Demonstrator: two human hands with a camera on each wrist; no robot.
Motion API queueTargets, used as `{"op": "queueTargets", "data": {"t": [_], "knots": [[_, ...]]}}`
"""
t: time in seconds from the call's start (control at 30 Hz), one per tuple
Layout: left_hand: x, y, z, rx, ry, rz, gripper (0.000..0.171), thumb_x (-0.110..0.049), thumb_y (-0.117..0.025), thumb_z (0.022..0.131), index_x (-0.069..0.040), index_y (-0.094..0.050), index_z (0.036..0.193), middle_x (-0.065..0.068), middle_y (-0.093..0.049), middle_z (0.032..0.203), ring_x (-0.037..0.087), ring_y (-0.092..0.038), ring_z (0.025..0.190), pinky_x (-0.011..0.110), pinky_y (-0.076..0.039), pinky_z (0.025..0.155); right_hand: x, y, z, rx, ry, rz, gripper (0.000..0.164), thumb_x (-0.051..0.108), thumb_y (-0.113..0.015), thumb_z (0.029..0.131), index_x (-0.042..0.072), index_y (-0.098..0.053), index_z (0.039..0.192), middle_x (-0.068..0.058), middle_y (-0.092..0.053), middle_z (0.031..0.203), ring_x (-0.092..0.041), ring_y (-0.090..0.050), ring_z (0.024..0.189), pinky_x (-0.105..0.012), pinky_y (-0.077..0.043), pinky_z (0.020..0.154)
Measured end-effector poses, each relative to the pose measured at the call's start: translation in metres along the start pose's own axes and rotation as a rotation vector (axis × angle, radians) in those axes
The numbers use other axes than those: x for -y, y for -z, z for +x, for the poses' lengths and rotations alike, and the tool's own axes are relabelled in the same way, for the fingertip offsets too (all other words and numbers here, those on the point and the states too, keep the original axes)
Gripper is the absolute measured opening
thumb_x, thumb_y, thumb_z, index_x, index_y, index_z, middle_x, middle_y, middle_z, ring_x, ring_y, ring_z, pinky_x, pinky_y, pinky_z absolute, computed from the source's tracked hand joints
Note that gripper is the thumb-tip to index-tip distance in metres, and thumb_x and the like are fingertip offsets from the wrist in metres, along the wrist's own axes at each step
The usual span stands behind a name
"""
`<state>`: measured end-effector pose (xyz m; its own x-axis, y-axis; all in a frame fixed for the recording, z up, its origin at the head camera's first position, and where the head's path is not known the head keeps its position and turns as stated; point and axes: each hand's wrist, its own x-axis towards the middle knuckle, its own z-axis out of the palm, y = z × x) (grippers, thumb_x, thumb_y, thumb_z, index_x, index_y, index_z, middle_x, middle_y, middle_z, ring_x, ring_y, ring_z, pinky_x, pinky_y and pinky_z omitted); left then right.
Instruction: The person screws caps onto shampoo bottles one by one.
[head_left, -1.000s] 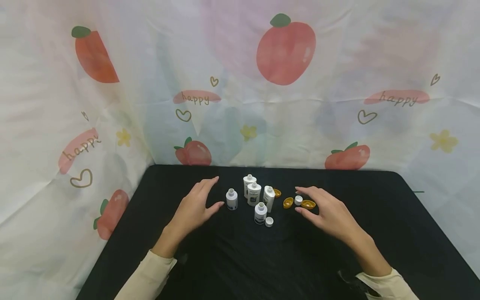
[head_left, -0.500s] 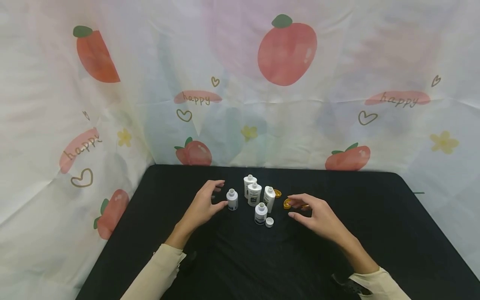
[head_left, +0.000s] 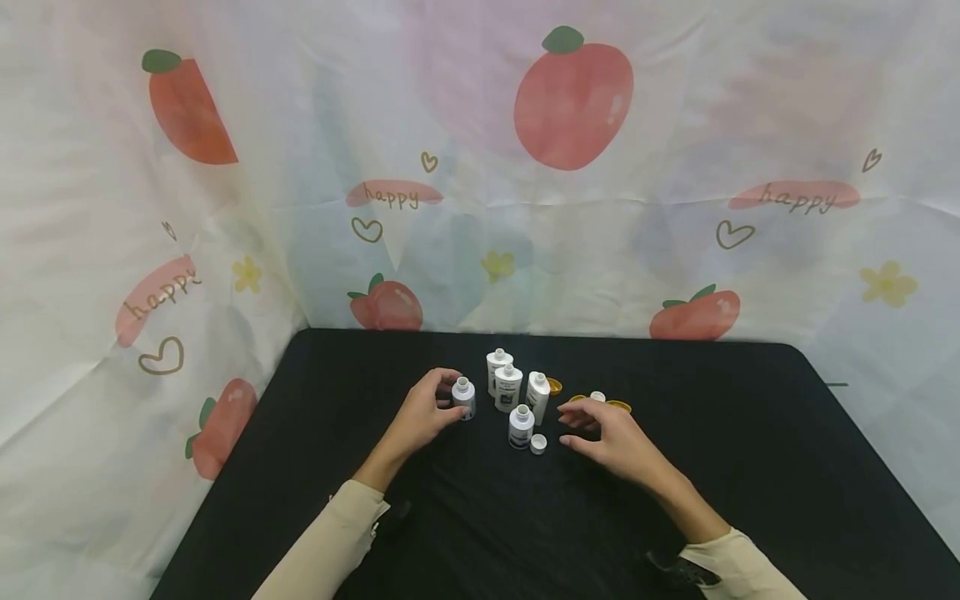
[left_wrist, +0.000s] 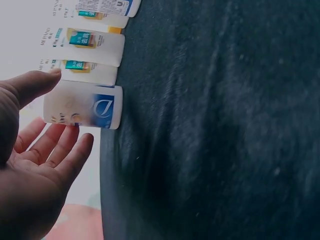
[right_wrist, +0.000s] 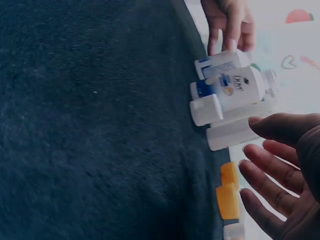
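In the head view my left hand (head_left: 420,417) reaches round a small uncapped white bottle (head_left: 464,402), thumb at its near side and fingers at its far side. The left wrist view has the thumb above this blue-labelled bottle (left_wrist: 82,105) and loosely bent fingers with tips at its lower edge. My right hand (head_left: 611,437) hovers with parted thumb and fingers, nothing between them. To its left stand another uncapped white bottle (head_left: 521,429), labelled Dove, and a white screw cap (head_left: 538,444). Partly behind the right hand lie yellow caps (head_left: 619,406) and a second white cap (head_left: 597,397).
Three taller white bottles (head_left: 507,388) with narrow open necks stand close together in the middle. A yellow cap (head_left: 555,387) lies behind the rightmost one. The black tabletop (head_left: 480,525) ends at a fruit-printed curtain (head_left: 585,250) at the back and left.
My left hand has moved right and forward, up to the small bottle. My right hand has moved left and toward me, past the yellow caps. The bottles stand where they were.
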<state>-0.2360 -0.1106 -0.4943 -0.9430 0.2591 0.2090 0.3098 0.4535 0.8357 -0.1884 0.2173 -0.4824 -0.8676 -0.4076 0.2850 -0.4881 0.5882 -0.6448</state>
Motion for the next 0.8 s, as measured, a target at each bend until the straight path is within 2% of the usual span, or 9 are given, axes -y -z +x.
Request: {"op": "queueTargets", "data": {"t": [0.2, 0.47, 0.8], "knots": [[0.005, -0.007, 0.002, -0.033, 0.036, -0.063, 0.043, 0.0, -0.082, 0.083, -0.004, -0.06, 0.12, 0.012, -0.066, 0.112, 0.025, -0.065, 0.105, 0.043, -0.058, 0.089, -0.003, -0.011, 0.002, 0.032, -0.004, 0.001, 0.039, 0.014, -0.085, 0.083, 0.003, -0.07, 0.117, -0.003, -0.074, 0.103, -0.021, -0.07, 0.093, -0.038, -0.058, 0.08], [0.009, -0.013, 0.003, -0.056, 0.092, -0.099, 0.04, -0.001, -0.081, 0.084, -0.004, -0.062, 0.118, 0.014, -0.068, 0.114, 0.026, -0.067, 0.106, 0.04, -0.058, 0.088, -0.004, -0.021, 0.006, 0.076, -0.035, 0.011, 0.038, 0.018, -0.085, 0.084, 0.006, -0.071, 0.117, 0.0, -0.074, 0.105, -0.019, -0.069, 0.094, -0.035, -0.057, 0.081], [0.01, -0.014, 0.003, -0.037, 0.095, -0.115, 0.039, -0.002, -0.082, 0.084, -0.004, -0.064, 0.119, 0.013, -0.068, 0.114, 0.025, -0.066, 0.106, 0.042, -0.057, 0.091, -0.001, -0.029, 0.008, 0.09, -0.016, -0.011, 0.036, 0.02, -0.085, 0.084, 0.007, -0.071, 0.115, -0.003, -0.073, 0.106, -0.019, -0.069, 0.094, -0.035, -0.057, 0.081]]}}
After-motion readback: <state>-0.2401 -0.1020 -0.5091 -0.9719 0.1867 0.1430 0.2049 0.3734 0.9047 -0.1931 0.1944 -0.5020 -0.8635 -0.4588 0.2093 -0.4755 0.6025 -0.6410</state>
